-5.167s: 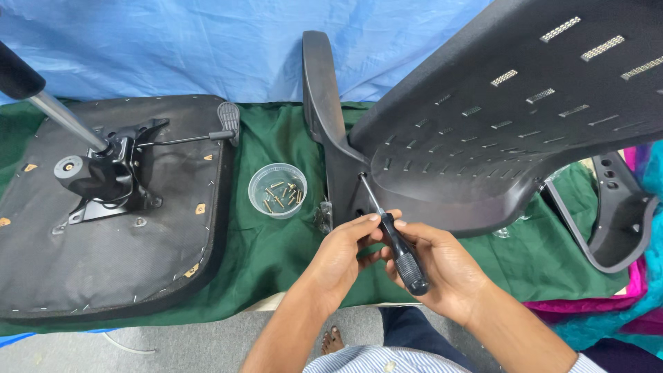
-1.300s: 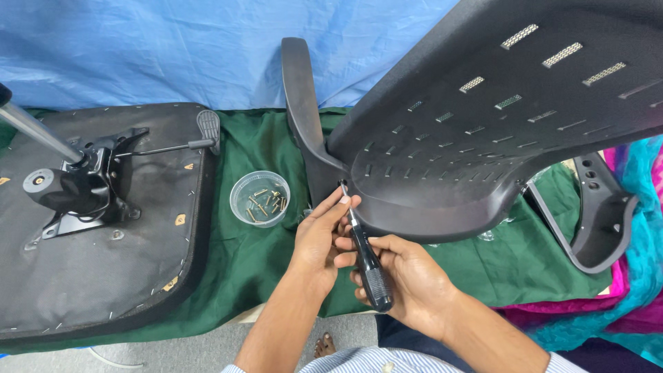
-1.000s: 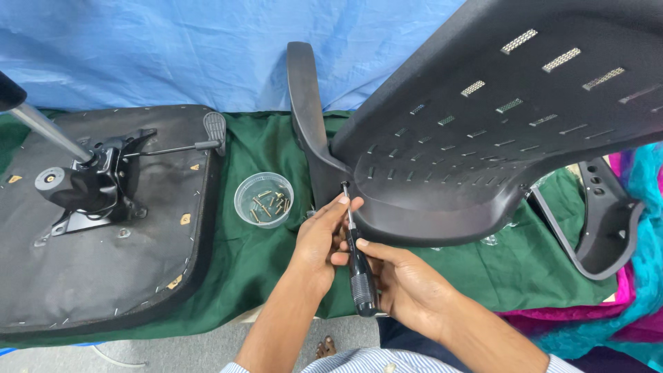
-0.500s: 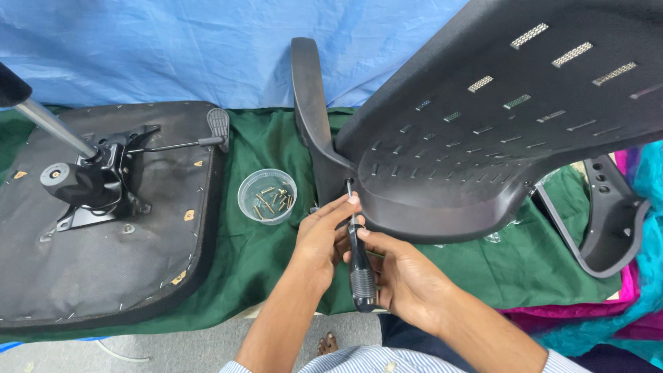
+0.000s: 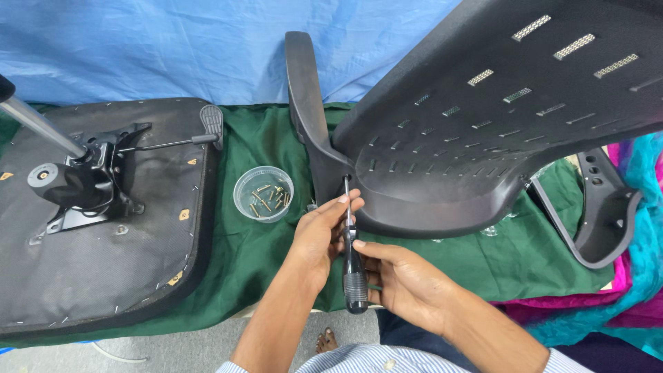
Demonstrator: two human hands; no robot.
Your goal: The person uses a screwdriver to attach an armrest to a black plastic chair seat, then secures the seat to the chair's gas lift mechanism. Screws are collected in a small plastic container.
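Right hand (image 5: 404,276) is gripping the screwdriver (image 5: 353,266) handle upright, tip at the chair back (image 5: 497,124) lower edge w/ the armrest (image 5: 311,131). Left hand (image 5: 321,231) is pinching the shaft, fingers curled.

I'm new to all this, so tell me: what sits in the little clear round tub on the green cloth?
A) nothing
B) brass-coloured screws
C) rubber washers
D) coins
B: the clear tub on the green cloth holds a loose heap of brass-coloured screws.
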